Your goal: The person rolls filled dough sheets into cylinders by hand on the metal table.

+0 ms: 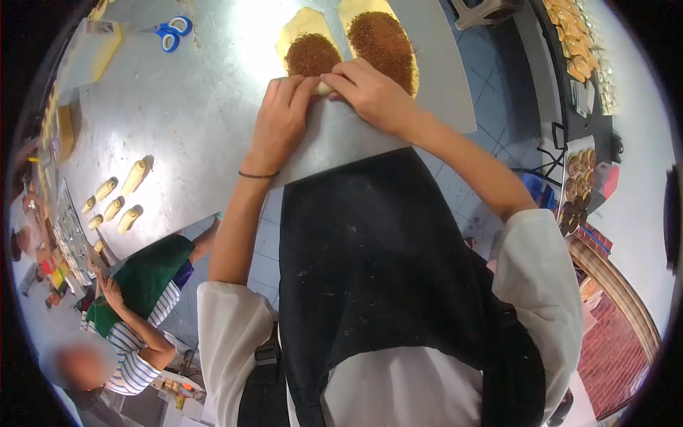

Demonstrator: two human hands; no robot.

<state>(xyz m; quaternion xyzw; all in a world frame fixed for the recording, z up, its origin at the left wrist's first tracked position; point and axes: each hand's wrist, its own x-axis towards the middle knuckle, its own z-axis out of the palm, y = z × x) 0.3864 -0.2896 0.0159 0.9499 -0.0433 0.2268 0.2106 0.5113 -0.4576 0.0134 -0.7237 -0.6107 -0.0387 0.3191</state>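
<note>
Both of my hands meet at the near end of a flat dough piece (297,32) topped with brown crumbly filling (311,55). My left hand (283,114) pinches the left side of the rolled dough edge (324,89). From the right, my right hand (373,92) grips the same edge with thumb and fingers. Only a short pale bit of the roll shows between the fingertips. Just beyond my right hand lies a second dough piece (353,10), its brown filling (384,46) spread over most of it.
Several rolled dough pieces (134,177) lie on the metal table (206,121) at left. Blue-handled scissors (171,34) and a yellowish plastic bag (98,53) are farther back. A person in a green apron (146,277) stands at lower left. Trays of baked goods (578,178) line the right.
</note>
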